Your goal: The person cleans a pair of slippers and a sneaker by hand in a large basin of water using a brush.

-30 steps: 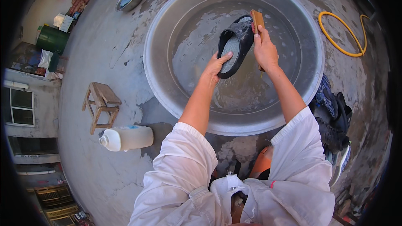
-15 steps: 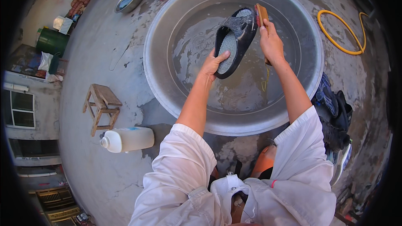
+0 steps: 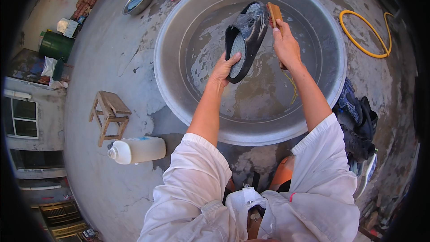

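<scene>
Above the round grey metal basin point(image 3: 174, 56), your left fingers point(image 3: 235, 57) pinch the likely light, slippery black slipper point(image 3: 251, 33) by its heel; right fingers point(image 3: 278, 30) clasp a wooden brush point(image 3: 275, 12).

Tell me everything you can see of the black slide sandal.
The black slide sandal has a pebbly grey footbed and a broad strap with glossy, wet-looking patches; it looks like rubber or foam. It is held tilted above the murky water in the metal basin, toe end pointing away and slightly right, its right side wall showing. The left hand grips the heel end, thumb on the footbed. The wooden brush is close beside the toe end; whether its bristles touch is unclear.
</scene>
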Motion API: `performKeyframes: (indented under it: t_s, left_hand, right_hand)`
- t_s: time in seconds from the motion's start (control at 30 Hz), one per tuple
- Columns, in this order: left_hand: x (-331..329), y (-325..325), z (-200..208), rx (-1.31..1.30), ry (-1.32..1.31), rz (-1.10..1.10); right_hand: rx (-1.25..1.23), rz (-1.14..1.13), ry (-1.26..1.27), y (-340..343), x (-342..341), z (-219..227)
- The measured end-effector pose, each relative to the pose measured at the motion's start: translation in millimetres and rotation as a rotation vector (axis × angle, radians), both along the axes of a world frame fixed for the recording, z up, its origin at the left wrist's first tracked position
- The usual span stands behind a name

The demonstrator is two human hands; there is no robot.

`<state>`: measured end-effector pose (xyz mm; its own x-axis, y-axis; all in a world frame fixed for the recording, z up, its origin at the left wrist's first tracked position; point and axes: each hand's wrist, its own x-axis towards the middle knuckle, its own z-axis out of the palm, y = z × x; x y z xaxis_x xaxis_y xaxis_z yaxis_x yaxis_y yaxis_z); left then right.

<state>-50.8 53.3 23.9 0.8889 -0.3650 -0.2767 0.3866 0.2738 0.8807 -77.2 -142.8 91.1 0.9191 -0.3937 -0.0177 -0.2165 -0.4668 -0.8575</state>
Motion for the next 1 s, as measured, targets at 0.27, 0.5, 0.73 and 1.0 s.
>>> performKeyframes:
  t_s: [0.27,0.5,0.73,1.0]
  left_hand:
    - [7,-30,10,0.07,-0.178,0.053]
    - [1,-44,7,0.103,-0.136,0.102]
    - [-4,-42,15,0.216,-0.164,-0.112]
    - [-11,-75,23,1.207,-0.568,0.39]
  right_hand:
    - [0.76,-0.21,-0.017,-39,-7,-37]
    - [0.844,-0.089,-0.095,-6,-12,-27]
    - [0.942,0.172,-0.106,-1,-15,-25]
    - [0.984,0.018,-0.005,-6,-13,-70]
